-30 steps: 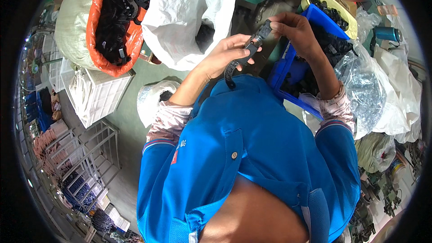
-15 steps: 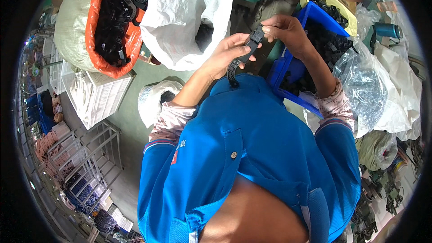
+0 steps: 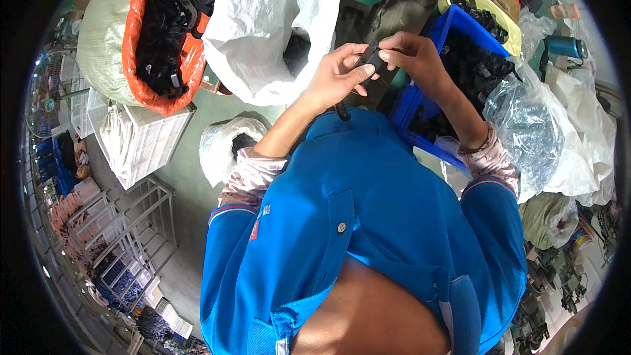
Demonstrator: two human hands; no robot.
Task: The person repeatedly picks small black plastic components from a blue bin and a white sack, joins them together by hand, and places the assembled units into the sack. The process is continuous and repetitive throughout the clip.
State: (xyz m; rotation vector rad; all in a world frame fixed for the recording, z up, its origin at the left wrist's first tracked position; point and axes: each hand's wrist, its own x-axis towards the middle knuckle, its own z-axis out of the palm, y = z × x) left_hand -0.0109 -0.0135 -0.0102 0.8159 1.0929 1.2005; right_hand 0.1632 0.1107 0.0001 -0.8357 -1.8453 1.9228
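I see the black part (image 3: 373,59) slanting toward one o'clock. The left hand (image 3: 338,75) pinches its middle; the right hand (image 3: 413,58), angled from five, pinches its upper end.

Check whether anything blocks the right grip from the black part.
Nothing visible does: the right grip appears to pinch the upper end of the black part. The left grip holds it lower down, covering some of it without separating the two.
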